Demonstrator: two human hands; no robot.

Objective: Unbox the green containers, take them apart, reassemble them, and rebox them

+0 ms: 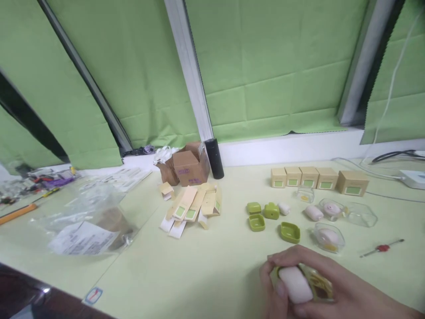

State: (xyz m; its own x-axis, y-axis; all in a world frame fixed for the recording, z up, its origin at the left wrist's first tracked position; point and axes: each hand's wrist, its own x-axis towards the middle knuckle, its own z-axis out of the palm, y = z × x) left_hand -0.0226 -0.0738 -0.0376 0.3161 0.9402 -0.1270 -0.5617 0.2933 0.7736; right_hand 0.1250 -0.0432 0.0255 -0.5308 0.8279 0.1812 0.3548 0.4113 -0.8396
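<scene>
Both hands meet at the lower right around a pale pinkish-white rounded block (295,283), with green edging and a clear part with yellow strands beside it. My right hand (332,270) curls over the top and right side, its long finger reaching across to the left. My left hand (274,299) presses its fingers against the left side, partly cut off by the bottom edge. What kind of article it is I cannot make out. Just beyond my hands lie an open green tray (290,232) and a clear case (328,238) with a pale block inside.
Small green cases (254,208), a pale block (314,213) and an empty clear shell (361,214) lie farther back. Cardboard boxes (308,177) line up behind. A small screwdriver (382,248) lies right; flattened cartons (192,208), a brown box (191,167) and a plastic bag (89,230) lie left.
</scene>
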